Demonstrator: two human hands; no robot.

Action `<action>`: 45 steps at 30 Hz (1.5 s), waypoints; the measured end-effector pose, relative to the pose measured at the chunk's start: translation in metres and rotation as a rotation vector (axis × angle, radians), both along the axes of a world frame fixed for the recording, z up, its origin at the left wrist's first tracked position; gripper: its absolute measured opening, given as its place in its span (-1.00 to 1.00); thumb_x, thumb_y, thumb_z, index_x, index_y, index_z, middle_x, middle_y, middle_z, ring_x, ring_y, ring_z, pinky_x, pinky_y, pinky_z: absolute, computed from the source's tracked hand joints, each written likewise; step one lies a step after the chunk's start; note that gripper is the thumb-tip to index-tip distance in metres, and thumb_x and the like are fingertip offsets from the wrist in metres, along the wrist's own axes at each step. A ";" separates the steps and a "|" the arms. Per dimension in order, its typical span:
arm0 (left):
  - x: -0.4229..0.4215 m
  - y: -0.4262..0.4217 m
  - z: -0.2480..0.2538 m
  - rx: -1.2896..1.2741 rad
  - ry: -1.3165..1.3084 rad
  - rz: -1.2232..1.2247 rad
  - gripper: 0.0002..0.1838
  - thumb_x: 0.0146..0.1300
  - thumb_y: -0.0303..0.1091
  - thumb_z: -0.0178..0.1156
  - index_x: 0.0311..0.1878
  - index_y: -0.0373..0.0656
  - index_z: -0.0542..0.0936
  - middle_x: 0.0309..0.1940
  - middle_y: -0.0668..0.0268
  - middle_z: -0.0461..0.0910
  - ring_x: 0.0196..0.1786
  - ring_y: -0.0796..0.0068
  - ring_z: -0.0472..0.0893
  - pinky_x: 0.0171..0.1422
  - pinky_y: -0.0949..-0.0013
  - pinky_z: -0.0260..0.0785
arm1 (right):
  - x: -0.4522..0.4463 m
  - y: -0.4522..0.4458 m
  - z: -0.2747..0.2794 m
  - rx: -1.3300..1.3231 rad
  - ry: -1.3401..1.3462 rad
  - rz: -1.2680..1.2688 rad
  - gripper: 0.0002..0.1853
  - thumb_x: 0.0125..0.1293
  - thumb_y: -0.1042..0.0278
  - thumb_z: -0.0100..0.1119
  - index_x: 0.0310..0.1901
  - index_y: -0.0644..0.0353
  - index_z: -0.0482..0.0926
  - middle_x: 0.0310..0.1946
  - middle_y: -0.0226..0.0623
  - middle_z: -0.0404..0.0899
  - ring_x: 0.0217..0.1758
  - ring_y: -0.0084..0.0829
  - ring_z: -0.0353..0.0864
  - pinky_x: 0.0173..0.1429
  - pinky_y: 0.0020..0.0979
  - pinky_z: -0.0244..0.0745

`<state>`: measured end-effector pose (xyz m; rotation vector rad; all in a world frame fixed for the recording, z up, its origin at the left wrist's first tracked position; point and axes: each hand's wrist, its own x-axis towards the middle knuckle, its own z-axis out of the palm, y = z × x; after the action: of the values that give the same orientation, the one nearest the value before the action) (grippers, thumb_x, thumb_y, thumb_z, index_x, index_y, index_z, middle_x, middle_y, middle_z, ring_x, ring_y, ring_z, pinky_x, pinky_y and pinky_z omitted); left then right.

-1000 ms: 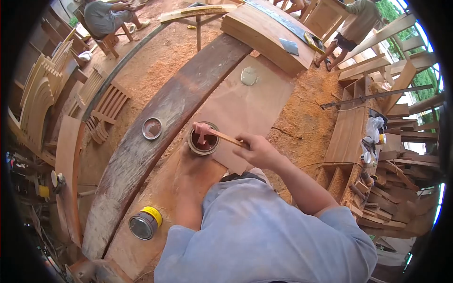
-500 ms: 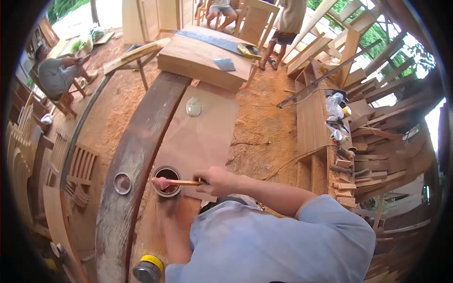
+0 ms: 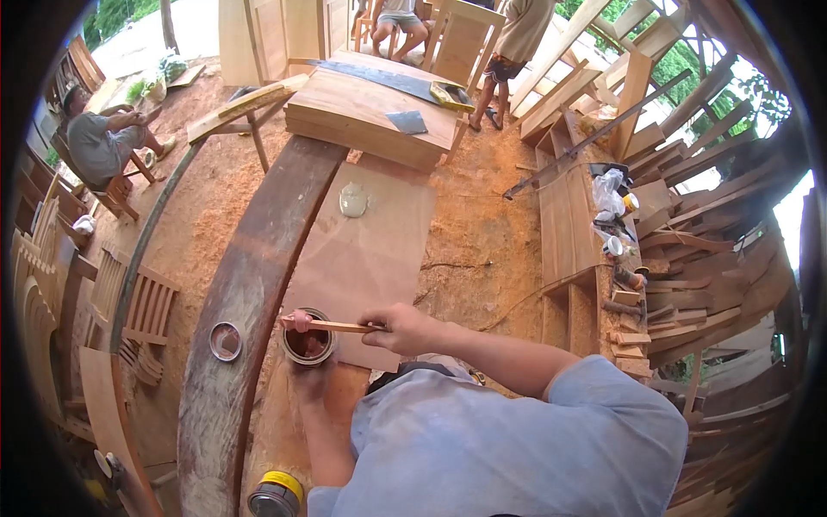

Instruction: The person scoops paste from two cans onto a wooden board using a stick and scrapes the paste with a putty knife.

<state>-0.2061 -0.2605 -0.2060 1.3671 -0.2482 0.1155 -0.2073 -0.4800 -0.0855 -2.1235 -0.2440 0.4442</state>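
Right hand [image 3: 398,329] narrow, thumb and fingers pinched on one end of a stick [image 3: 351,327]; left hand [image 3: 310,377] up against the near side of a can [image 3: 307,359], its fingers too hidden to tell how far they wrap round it.

Sawdust-strewn ground [image 3: 482,228] spreads beyond the work. Over it runs a long dark plank [image 3: 250,267], scuffed whitish toward the near end, its far end meeting a thick wooden slab [image 3: 357,138]. To the plank's right lies a pinkish sheet [image 3: 379,246], short of the slab's width. A second can [image 3: 276,497], yellow-banded, sits at the lower edge of the view, near the left forearm.

The first can is at the sheet's near end, close by the plank's right edge; whether it rests there or is lifted, I cannot tell. A round lid [image 3: 226,342] lies on the plank, left of the can. Toward the sheet's far end is a pale blob [image 3: 352,200]. The stick crosses the can's mouth, a lump of pink paste [image 3: 301,320] near its left tip.
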 end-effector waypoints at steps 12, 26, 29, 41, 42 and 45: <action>0.005 0.001 -0.012 0.053 -0.101 0.163 -0.42 0.02 -0.48 0.40 0.16 -0.25 0.43 -0.02 0.30 0.51 0.09 0.35 0.55 0.31 0.32 0.37 | -0.001 0.000 0.003 0.041 0.166 -0.028 -0.69 0.44 0.21 0.11 0.04 0.24 0.61 -0.53 -0.23 0.56 -0.49 -0.44 0.52 -0.34 -0.35 0.45; 0.001 0.012 -0.028 0.300 -0.136 0.232 -0.32 -0.19 -0.58 0.54 0.11 -0.24 0.51 0.02 0.25 0.60 0.03 0.35 0.61 0.16 0.28 0.51 | 0.051 -0.050 -0.070 -0.003 -0.043 -0.343 -0.67 0.39 0.31 0.16 0.11 0.26 0.60 -0.31 -0.25 0.67 -0.31 -0.44 0.61 -0.17 -0.39 0.54; 0.001 0.011 -0.014 0.338 -0.172 0.239 -0.31 -0.19 -0.55 0.56 0.11 -0.24 0.52 0.01 0.25 0.60 0.04 0.35 0.61 0.16 0.28 0.52 | 0.046 -0.046 -0.087 -0.110 -0.067 -0.412 -0.66 0.34 0.37 0.16 0.12 0.21 0.61 -0.17 -0.05 0.69 -0.18 -0.24 0.68 -0.02 -0.30 0.54; -0.003 0.017 -0.035 0.328 -0.015 0.161 -0.22 -0.27 -0.42 0.61 0.13 -0.15 0.48 0.06 0.14 0.50 0.08 0.09 0.54 0.14 0.11 0.45 | 0.045 -0.018 -0.104 -0.128 -0.253 -0.304 -0.69 0.29 0.42 0.22 0.08 0.17 0.64 -0.15 -0.02 0.66 -0.13 -0.13 0.68 -0.04 -0.29 0.56; -0.002 0.017 -0.038 0.326 -0.015 0.156 -0.22 -0.27 -0.42 0.61 0.13 -0.15 0.48 0.06 0.14 0.50 0.08 0.09 0.54 0.14 0.11 0.45 | 0.046 -0.019 -0.108 -0.130 -0.252 -0.309 -0.69 0.29 0.42 0.22 0.08 0.17 0.64 -0.15 -0.02 0.66 -0.13 -0.13 0.68 -0.04 -0.29 0.56; 0.001 0.015 -0.033 0.432 -0.155 0.244 -0.23 -0.28 -0.43 0.60 0.11 -0.15 0.49 0.02 0.15 0.52 0.04 0.08 0.55 0.10 0.11 0.46 | 0.057 -0.023 -0.123 -0.054 -0.215 -0.238 -0.67 0.30 0.40 0.22 0.09 0.19 0.64 -0.15 -0.02 0.69 -0.11 -0.15 0.70 0.00 -0.32 0.58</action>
<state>-0.2051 -0.2451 -0.2386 1.8193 -0.2437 0.3902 -0.1506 -0.5032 -0.2082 -2.2206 -0.0996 0.0833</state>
